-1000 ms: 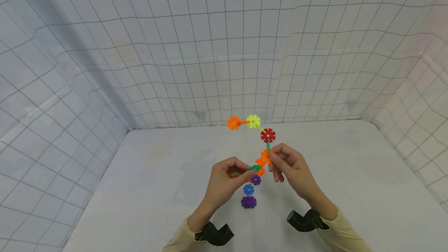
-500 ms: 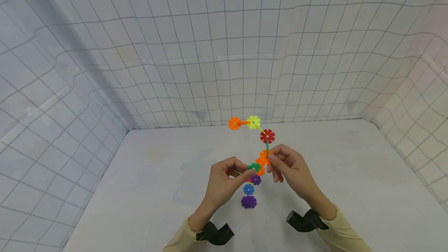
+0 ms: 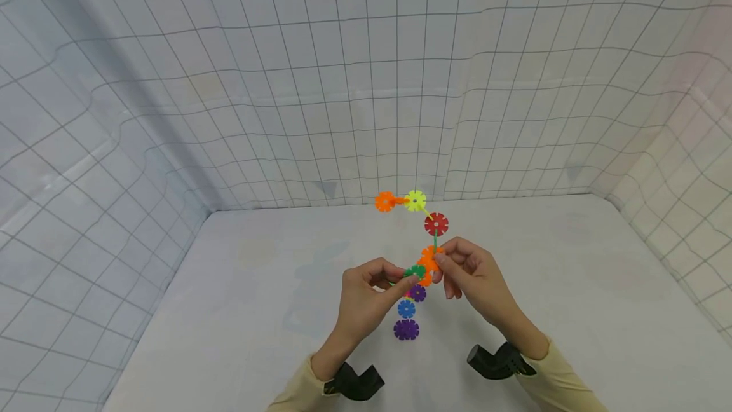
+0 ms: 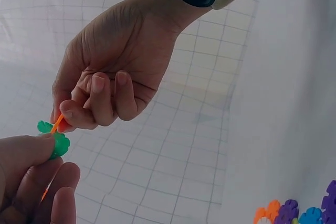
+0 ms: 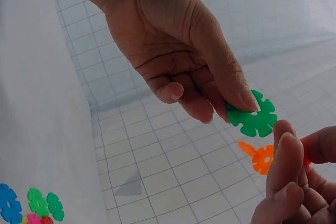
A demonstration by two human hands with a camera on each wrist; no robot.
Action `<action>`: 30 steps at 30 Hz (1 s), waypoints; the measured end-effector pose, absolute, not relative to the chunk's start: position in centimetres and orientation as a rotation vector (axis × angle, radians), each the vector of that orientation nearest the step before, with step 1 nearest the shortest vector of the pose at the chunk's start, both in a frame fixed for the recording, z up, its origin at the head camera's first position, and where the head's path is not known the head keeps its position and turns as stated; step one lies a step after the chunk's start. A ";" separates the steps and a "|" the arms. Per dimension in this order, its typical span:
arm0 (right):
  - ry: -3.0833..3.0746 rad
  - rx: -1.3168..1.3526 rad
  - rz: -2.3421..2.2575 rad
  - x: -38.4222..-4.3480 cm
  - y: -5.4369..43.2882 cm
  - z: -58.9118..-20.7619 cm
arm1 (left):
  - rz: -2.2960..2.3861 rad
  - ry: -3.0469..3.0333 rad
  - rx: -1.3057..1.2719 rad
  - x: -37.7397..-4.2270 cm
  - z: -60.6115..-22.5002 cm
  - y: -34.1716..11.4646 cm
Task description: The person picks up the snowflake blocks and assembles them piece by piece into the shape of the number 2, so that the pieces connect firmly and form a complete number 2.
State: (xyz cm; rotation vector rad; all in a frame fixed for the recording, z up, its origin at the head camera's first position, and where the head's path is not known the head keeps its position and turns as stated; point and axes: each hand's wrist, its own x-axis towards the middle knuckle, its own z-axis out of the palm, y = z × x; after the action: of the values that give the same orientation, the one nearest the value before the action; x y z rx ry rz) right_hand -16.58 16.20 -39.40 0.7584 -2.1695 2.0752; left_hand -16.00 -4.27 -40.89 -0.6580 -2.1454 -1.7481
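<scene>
Chain [image 3: 431,227] of slotted discs, seemingly held up off the table [image 3: 240,310], just beyond the green disc [image 3: 415,270] and to its right, curving back left at the far end. Order from the far end: orange end disc [image 3: 386,201], yellow disc [image 3: 415,201], red disc [image 3: 440,226], then the orange disc [image 3: 430,255] closest to the green disc, with thin edge-on pieces between.

Left hand [image 3: 363,301]: closed to a pinch, thumb on the green disc, other fingers loosely bent. Right hand [image 3: 483,281]: pinching too, thumb and fingertip on the orange disc, just right of the green disc. Gripping the chain at its near end probably steadies the join area and lets the far part hang out freely. Thin rim grips likely leave slots uncovered, and the hands' closeness likely helps line slots up. Left wrist view: an orange edge meets the green disc; can't tell if it's seated in a slot.

Nearer the wearer than the green disc: blue disc [image 3: 406,309], then purple disc [image 3: 406,329], lying on the table, perhaps put there for easy reach.
</scene>
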 end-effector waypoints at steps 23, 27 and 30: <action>-2.152 0.869 2.098 -16.7 16.1 -39.6 | -1.470 -1.911 -0.896 -16.5 -41.5 -4.2; -2.138 0.822 2.128 -16.7 16.2 -39.5 | -1.474 -1.909 -0.895 -15.9 -40.5 -4.1; -2.129 0.777 2.156 -16.6 16.1 -39.5 | -1.469 -1.910 -0.901 -15.4 -39.5 -3.9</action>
State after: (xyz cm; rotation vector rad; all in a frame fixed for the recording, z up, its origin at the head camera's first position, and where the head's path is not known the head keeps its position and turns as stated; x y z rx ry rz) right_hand -16.62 16.15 -39.53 0.7768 -2.1295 2.1564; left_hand -15.44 -3.94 -39.48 -0.9013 -1.9100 -1.4691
